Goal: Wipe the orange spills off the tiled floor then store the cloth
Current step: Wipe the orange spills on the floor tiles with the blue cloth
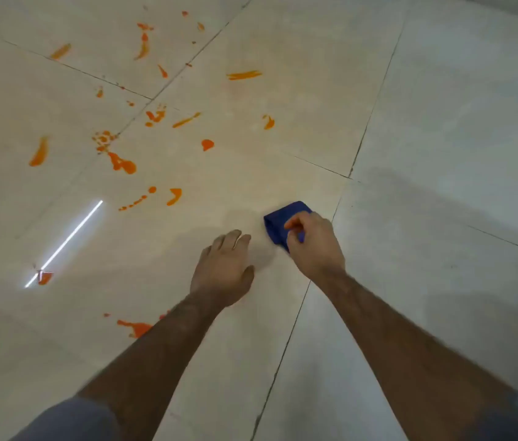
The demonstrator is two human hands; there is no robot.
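Head view. My right hand (315, 240), right of centre, pinches the folded blue cloth (280, 219) against the tiled floor (442, 122). My left hand (224, 270) hovers or rests just beside it, fingers loosely spread, holding nothing. The orange spills (120, 163) lie up and left of both hands, across the upper left of the frame; my left hand is nearer them, so I judge the cloth must sweep leftward.

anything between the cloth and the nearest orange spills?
Nothing visible. The right hand grips the blue cloth; only bare tiled floor lies between it and the nearest orange spills. The left hand sits nearer the camera, off that line.
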